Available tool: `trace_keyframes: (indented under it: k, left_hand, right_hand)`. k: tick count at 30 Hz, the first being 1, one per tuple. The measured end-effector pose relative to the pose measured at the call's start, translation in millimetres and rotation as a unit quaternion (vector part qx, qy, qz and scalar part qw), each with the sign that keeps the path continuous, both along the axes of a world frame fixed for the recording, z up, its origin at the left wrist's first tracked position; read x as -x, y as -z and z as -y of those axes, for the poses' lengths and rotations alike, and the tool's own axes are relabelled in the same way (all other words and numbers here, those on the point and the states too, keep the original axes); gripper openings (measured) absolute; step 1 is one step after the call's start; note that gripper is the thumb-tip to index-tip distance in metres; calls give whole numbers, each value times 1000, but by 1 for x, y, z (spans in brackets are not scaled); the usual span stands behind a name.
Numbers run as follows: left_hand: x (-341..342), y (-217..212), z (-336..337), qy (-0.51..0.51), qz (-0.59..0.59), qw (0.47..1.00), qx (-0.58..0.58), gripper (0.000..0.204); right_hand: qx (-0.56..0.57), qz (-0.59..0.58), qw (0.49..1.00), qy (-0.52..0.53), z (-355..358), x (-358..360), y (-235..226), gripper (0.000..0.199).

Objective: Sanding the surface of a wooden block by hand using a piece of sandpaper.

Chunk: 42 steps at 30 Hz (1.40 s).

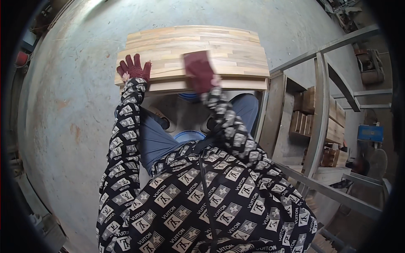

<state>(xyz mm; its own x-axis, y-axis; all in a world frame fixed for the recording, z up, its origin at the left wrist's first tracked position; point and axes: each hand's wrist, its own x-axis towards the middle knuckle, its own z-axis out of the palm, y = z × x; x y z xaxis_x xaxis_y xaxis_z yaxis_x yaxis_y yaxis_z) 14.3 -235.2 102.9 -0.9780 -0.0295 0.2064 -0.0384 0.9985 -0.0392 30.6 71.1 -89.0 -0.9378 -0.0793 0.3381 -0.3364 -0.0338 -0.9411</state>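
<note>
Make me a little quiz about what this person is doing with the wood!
1. True or false: both hands wear dark red gloves.
2. Which hand lies flat on top of the stacked wooden boards? A) left hand B) right hand C) neither
3. What stands to the person's right, holding more wood?

Key
1. True.
2. A. The left hand rests palm down near the left end of the boards, while the right hand curls over their near edge.
3. A grey metal frame rack with wooden blocks stacked inside it.
</note>
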Motion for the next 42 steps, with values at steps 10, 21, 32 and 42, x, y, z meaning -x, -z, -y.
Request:
trace_keyframes:
  k: [10,21,32,42]
  left_hand:
    - [-40,28,67,-74,16,997,13,72]
    - [-41,33,68,-65,11,998,20,71]
    - [-36,28,64,-55,-31,998,22,68]
    - [-37,44,69,-61,-46,996,48,67]
  right_hand:
    - [-476,-81,782,396,-95,-42,-113,40]
    - [-443,-225,868,4,78,-58,-117,49]
    - [-515,-81,773,362,-79,-41,-116,37]
    - [-393,-235,888,-49,135,-69,-164,40]
